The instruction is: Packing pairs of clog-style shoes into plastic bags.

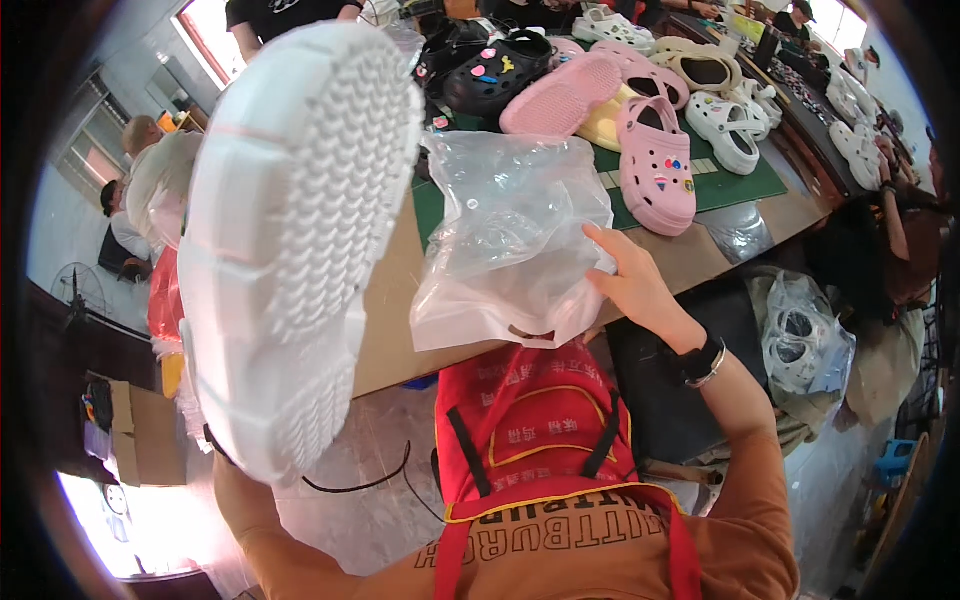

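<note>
White clog [300, 240] fills the left of the frame, patterned sole showing; left hand hidden behind its lower end, grip cannot be told. Right hand [643, 285], right of centre, curls partly closed, gripping the right edge of a clear plastic bag [510, 215]. Pink clog [645, 165] lies upper right.

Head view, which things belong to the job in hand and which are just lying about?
Likely the job:
- white shoe, raised
- clear bag, held in the right grip
- perhaps the front pink clog

Likely lying about:
- box
- fan
- black cord
</note>
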The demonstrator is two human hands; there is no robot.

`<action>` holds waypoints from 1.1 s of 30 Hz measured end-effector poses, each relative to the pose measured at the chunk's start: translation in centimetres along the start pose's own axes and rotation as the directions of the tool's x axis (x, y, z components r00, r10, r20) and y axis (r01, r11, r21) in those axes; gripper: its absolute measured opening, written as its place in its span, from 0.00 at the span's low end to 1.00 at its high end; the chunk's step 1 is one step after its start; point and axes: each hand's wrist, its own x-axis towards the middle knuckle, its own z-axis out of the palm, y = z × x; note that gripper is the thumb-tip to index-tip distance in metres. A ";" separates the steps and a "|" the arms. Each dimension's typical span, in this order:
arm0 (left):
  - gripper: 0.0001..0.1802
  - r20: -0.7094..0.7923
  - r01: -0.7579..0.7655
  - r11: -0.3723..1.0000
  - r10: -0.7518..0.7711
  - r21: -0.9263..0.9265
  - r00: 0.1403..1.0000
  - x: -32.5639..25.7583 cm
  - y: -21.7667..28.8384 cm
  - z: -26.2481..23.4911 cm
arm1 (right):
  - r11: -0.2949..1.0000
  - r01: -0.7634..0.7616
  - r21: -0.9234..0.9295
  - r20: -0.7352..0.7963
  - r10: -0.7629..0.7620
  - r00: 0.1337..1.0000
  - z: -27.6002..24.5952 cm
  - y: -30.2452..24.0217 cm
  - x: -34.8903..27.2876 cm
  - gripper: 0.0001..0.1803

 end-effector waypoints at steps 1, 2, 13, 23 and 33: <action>0.26 0.025 0.012 1.000 -0.012 -0.004 1.000 -0.6 0.2 0.2 | 0.999 0.036 -0.007 0.018 -0.035 0.999 0.2 -0.1 0.5 0.28; 0.27 0.051 0.023 1.000 -0.023 -0.009 0.998 -1.1 0.3 0.6 | 0.999 0.045 0.001 0.020 -0.045 0.999 0.3 -0.6 0.8 0.28; 0.32 0.398 0.195 0.974 -0.133 -0.117 0.907 -2.8 -2.2 14.9 | 0.926 0.250 0.284 0.081 -0.283 0.956 -1.9 -0.7 -0.9 0.30; 0.20 0.410 -0.340 0.770 0.111 0.540 0.905 -0.7 -4.0 17.7 | 0.961 0.147 0.235 0.059 -0.166 0.984 -1.0 -1.0 -3.2 0.32; 0.11 0.268 -0.372 0.341 0.314 0.864 0.911 -1.3 -4.3 19.1 | 0.906 0.368 -0.211 -0.089 -0.392 0.916 2.3 -2.3 -4.4 0.32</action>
